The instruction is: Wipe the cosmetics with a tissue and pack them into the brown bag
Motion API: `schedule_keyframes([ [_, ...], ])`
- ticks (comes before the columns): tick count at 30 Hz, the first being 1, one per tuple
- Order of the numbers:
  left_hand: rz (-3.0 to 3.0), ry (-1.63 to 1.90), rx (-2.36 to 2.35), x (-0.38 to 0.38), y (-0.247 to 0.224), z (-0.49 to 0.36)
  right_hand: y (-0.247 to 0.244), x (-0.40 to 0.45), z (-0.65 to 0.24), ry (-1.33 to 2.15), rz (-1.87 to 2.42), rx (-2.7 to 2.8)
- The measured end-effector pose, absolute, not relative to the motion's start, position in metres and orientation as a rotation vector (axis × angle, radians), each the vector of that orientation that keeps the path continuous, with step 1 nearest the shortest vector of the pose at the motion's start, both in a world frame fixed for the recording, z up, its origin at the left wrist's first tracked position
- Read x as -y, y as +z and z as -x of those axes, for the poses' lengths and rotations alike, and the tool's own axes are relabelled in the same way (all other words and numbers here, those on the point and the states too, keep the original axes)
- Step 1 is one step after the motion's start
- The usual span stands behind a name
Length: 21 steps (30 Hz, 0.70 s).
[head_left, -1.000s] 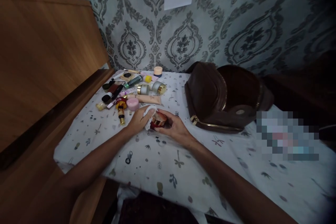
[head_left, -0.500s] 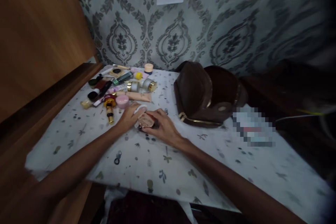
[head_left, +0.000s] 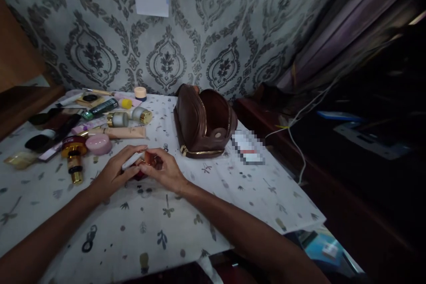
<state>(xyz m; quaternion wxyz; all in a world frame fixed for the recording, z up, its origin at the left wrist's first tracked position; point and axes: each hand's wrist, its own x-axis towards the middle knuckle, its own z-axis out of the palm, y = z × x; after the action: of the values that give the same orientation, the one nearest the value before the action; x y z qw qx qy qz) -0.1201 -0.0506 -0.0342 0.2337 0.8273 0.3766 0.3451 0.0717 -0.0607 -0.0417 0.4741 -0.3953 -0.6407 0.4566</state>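
Over the front of the printed cloth, my two hands meet. My left hand (head_left: 120,166) is closed on a folded white wipe (head_left: 133,159), pressed to the side of a small copper-red container (head_left: 148,158). My right hand (head_left: 166,169) grips that container, its fingers curled over the far side and the thumb in front. Fingers cover most of the container, so its exact kind is hidden. Left of my hands are a round pink jar (head_left: 99,143) and a gold-capped bottle (head_left: 75,168). A beige tube (head_left: 123,132) lies just beyond.
An unzipped brown leather bag (head_left: 196,126) stands on the white patterned tablecloth (head_left: 159,239), right of the cosmetics. A blurred-out item (head_left: 249,147) lies beside it. More cosmetics crowd the back left, including a gold-lidded jar (head_left: 141,115). Behind is a wallpapered wall (head_left: 166,57).
The view has swung to the right, showing the bag's opening and cables. Both hands still hold the wipe and the container, which is now turned, with its rose-gold face less visible.
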Motion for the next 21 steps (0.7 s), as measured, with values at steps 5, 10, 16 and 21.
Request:
schedule_keyframes([
  [5,-2.243,0.914,-1.120,0.050,-0.031,0.121,-0.041,0.063,-0.071,1.290,0.920,1.454],
  [10,-2.283,0.896,-1.191,0.054,-0.031,0.117,-0.044,0.060,-0.076,1.334,0.962,1.497],
  [16,-2.420,1.024,-1.154,0.057,-0.034,0.114,-0.048,0.056,-0.079,1.481,0.883,1.457],
  [21,-2.534,1.154,-1.185,0.061,-0.033,0.109,-0.046,0.055,-0.078,1.583,0.801,1.343],
])
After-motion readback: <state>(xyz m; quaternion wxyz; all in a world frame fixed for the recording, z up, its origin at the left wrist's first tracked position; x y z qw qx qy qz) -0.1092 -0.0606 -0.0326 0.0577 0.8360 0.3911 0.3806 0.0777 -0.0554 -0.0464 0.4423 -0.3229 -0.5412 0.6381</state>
